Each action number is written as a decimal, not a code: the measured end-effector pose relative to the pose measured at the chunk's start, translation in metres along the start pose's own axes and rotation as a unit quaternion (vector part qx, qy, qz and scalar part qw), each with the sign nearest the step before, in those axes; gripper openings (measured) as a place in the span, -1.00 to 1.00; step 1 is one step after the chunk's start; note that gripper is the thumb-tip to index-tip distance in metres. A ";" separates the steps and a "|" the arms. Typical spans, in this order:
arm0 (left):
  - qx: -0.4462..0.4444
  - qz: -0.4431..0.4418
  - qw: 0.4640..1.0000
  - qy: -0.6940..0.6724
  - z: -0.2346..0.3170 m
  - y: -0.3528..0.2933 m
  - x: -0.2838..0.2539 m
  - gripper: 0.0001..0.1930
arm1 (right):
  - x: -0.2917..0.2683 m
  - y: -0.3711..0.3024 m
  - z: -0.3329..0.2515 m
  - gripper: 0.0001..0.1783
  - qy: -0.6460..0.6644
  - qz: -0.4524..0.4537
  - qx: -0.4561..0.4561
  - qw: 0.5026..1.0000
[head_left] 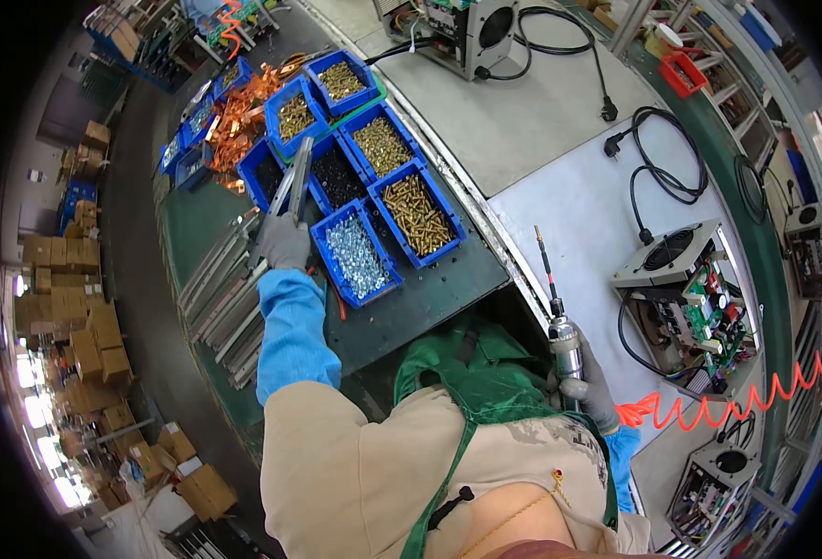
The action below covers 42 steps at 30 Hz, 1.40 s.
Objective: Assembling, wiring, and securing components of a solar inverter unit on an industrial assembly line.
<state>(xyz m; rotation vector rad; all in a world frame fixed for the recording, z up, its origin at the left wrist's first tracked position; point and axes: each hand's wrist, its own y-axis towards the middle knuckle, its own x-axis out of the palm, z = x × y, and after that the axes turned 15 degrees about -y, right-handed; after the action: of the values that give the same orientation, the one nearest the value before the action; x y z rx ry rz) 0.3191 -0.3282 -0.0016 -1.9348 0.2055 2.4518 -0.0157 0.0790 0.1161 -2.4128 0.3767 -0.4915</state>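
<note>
My left hand (285,244), in a grey glove with a blue sleeve cover, is closed round slim grey metal strips (297,182). They point away from me, over the edge of the blue bins. Just left of and below that hand lies a stack of similar strips (224,303). Closest on its right is a blue bin of silvery small hardware (355,256). My right hand (590,382), gloved too, grips a metal air screwdriver (564,349). Its long bit (543,256) points away from me, and a coiled orange hose (699,410) runs off to the right.
Blue bins of brass-coloured screws (415,214) and black parts (338,177) stand on the dark green table (401,321). Copper-coloured pieces (248,102) are heaped behind. Opened electronic units with fans (699,298) and black power cables (672,177) lie along the grey line at right.
</note>
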 end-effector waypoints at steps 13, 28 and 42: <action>0.186 -0.241 0.725 -0.618 0.218 -0.044 -0.071 -0.55 | -0.017 -0.072 0.049 0.20 0.047 0.118 -0.078 0.989; 0.739 -0.084 0.615 -0.263 0.501 -0.332 -0.047 -0.66 | -0.002 -0.170 0.186 0.15 0.212 0.282 -0.135 0.926; 0.736 -0.193 0.635 -0.132 0.513 -0.302 -0.062 -0.63 | -0.016 -0.161 0.198 0.14 0.166 0.281 -0.155 0.933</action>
<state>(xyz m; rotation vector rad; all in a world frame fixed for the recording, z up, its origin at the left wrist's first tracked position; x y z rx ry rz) -0.1357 0.0319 0.1458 -0.6840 1.1466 1.2178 0.0790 0.3126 0.0712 -2.3517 1.3332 -0.6044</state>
